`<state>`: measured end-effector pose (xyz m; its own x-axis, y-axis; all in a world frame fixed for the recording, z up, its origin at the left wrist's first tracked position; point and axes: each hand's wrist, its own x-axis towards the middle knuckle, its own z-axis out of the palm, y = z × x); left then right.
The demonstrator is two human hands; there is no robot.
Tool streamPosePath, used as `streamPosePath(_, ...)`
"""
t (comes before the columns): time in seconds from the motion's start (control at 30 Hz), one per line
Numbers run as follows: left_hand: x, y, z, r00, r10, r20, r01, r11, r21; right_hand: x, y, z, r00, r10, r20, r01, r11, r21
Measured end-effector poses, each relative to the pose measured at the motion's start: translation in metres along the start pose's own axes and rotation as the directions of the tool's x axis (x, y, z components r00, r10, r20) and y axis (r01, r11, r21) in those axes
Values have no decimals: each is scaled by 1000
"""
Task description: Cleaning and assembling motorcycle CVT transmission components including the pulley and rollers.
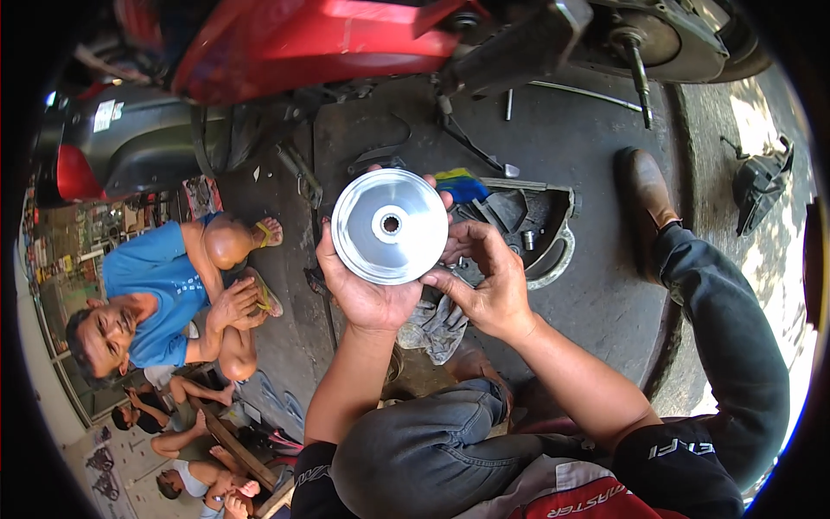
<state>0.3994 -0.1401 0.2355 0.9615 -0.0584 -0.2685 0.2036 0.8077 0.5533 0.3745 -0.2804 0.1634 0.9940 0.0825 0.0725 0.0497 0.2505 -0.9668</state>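
A shiny round metal pulley disc (363,233) with a splined centre hole faces up toward me, held above the dark floor. My left hand (370,298) cups it from below and the left side, with some fingertips showing past its far edge. At its lower right rim, my right hand (493,285) has the thumb and fingers curled against the edge; part of those fingers is behind the disc. Under my hands lie a crumpled grey glove (434,329) and a metal engine cover (560,259) with a small socket (528,240) in it.
A red scooter (337,39) stands across the far side, its bare axle shaft (637,78) sticking out at right. A long metal rod (588,93) lies near it. A person in a blue shirt (160,259) squats at left. A black part (761,186) lies far right.
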Motion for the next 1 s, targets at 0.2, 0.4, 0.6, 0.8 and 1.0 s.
streamPosePath(0.2,36,-6,-3,998,1,-62,7,991,136,36,7,-7,982,188,-2,-181,946,269)
streamPosePath(0.4,96,6,-19,975,104,-198,-49,963,263,106,12,-11,951,310,-13,-292,908,300)
streamPosePath(0.6,131,30,-10,974,137,-179,-44,894,446,148,15,-2,950,312,-14,-282,877,389)
streamPosePath(0.8,148,42,-10,990,85,-115,-12,852,523,165,14,-4,959,282,-10,-255,883,394)
streamPosePath(1.0,149,40,8,960,157,-232,18,791,611,173,16,-3,955,295,-32,-259,882,393)
